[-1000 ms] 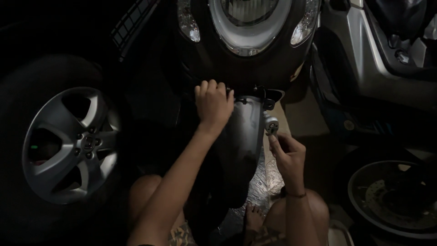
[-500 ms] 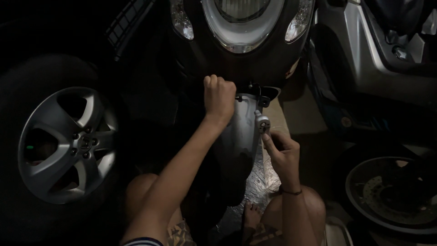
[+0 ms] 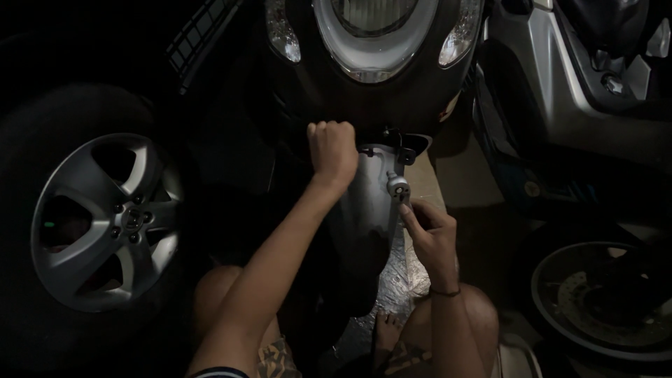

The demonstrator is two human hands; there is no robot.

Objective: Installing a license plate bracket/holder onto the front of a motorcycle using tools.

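Just below centre frame, the left hand (image 3: 333, 152) is fisted on the top of the scooter's dark front fender (image 3: 369, 210), while the right hand (image 3: 430, 234) grips a ratchet wrench (image 3: 399, 187) at the fender's side; holding the fender steady should keep the socket square.

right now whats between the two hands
In the head view, the scooter's dark front fender lies between the left hand, fisted at its top edge, and the right hand holding a ratchet.
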